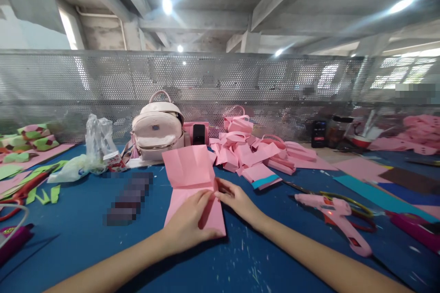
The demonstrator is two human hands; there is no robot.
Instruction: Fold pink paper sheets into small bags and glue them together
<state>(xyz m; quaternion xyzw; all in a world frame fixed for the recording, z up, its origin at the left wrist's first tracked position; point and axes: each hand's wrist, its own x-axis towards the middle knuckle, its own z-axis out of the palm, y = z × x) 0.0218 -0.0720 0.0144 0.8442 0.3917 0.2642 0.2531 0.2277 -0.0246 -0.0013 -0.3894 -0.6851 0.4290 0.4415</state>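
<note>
A pink creased foam sheet [188, 168] lies on the blue table [82, 233], its far half folded upright. My left hand [188, 225] presses flat on the near half of the sheet. My right hand [237, 200] pinches the sheet's right edge at the fold, fingertips touching the left hand's fingers. Both forearms reach in from the bottom edge.
A pink glue gun [335, 217] lies to the right beside scissors. A pile of folded pink pieces [254, 151] sits behind, next to a pale backpack [157, 130] and a plastic bag [98, 146]. Green scraps and red scissors [20, 192] lie at the left. A perforated metal screen stands behind.
</note>
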